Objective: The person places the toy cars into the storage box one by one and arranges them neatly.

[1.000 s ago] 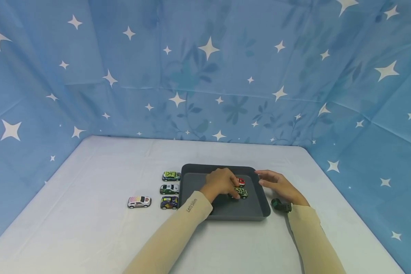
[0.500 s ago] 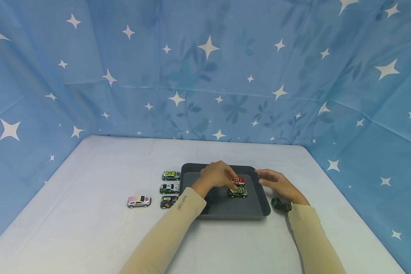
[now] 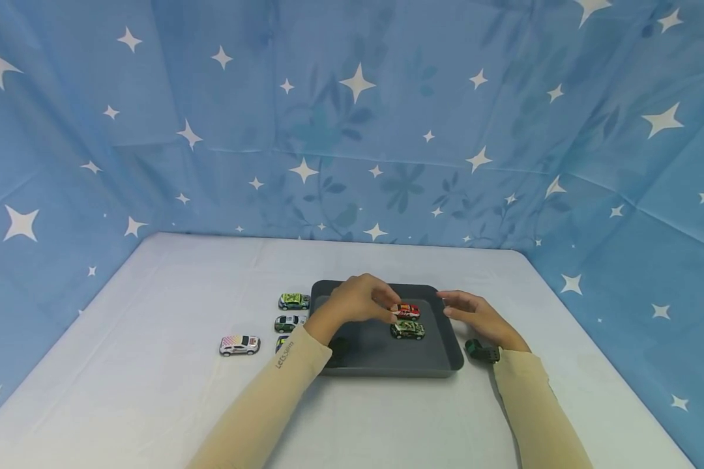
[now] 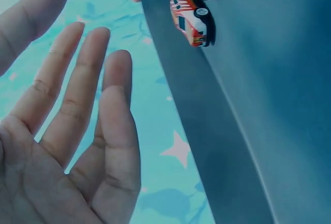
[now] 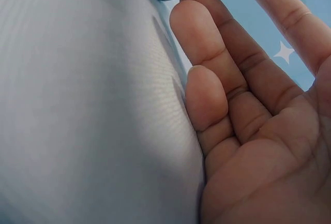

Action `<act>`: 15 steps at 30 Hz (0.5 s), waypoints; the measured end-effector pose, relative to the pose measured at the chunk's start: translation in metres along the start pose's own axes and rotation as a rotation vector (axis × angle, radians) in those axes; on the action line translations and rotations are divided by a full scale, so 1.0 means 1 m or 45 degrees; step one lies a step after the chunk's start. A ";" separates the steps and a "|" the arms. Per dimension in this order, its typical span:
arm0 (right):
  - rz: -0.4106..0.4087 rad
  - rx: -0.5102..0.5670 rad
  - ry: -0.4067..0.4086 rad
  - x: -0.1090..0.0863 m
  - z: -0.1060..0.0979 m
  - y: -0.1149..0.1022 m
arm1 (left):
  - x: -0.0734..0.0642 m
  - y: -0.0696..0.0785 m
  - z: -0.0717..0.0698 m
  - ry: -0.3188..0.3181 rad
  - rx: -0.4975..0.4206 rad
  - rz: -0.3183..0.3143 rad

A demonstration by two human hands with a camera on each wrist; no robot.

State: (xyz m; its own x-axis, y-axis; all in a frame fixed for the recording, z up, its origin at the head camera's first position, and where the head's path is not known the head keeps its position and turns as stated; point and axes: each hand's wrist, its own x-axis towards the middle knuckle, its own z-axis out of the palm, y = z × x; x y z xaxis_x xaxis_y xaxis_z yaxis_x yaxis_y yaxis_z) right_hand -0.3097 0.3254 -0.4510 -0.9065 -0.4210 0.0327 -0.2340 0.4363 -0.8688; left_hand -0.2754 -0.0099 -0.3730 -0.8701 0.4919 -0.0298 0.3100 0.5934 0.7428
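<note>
1. Tray [image 3: 399,374]: in its right half, a red car [image 3: 409,311] and, on its near side, a camo car [image 3: 408,331] are seen, long axes set left to right
2. The left hand [image 3: 359,299], the nearer one, is held loosely spread, with nothing gripped; just to its right the red car is found
3. The right hand [image 3: 482,319] is placed by the tray's right rim, fingers relaxed, nothing gripped; both cars are seen to its left

Room in tray [image 3: 390,357] (before camouflage car [image 3: 407,331])
</note>
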 end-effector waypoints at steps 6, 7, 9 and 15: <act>-0.009 -0.001 0.003 -0.001 0.000 -0.001 | -0.014 -0.007 -0.011 -0.004 -0.156 0.079; -0.008 -0.002 0.003 -0.001 0.000 -0.001 | -0.016 -0.008 -0.013 -0.004 -0.186 0.092; -0.003 0.000 0.006 -0.001 0.000 -0.001 | -0.021 -0.010 -0.017 -0.007 -0.235 0.119; 0.006 0.017 0.004 -0.001 0.000 -0.001 | -0.035 -0.015 -0.029 -0.003 -0.326 0.169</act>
State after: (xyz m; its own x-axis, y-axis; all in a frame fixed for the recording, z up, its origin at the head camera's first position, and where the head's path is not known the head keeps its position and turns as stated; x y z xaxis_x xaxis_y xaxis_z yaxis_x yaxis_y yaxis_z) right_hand -0.3088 0.3251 -0.4505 -0.9087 -0.4164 0.0305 -0.2253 0.4275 -0.8755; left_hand -0.2602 -0.0543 -0.3634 -0.8275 0.5561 0.0779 0.3144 0.3438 0.8848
